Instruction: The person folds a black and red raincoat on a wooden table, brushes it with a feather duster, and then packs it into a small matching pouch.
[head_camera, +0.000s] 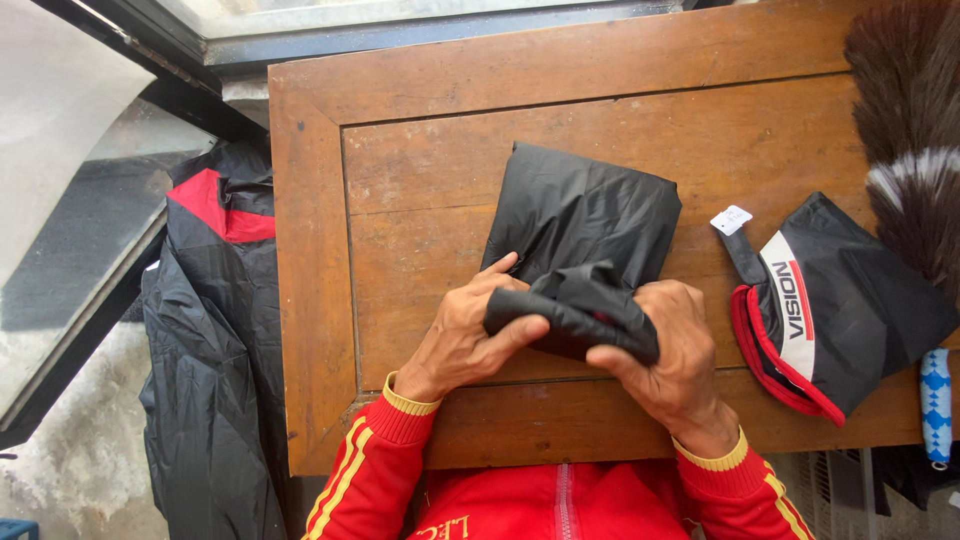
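A black, crinkled waterproof garment (580, 215) lies folded flat on the wooden table (420, 120). Its near end is rolled up into a tight bundle. My left hand (465, 335) grips the left side of that roll, thumb on top. My right hand (670, 350) clamps the right side of the roll, fingers wrapped over it. Both hands sit at the table's near edge, in red sleeves with yellow stripes.
A black pouch with a red rim and a white stripe (830, 310) lies at the right, a small white tag beside it. A dark feather duster (910, 130) with a blue handle runs along the right edge. Another black and red garment (215, 330) hangs left of the table.
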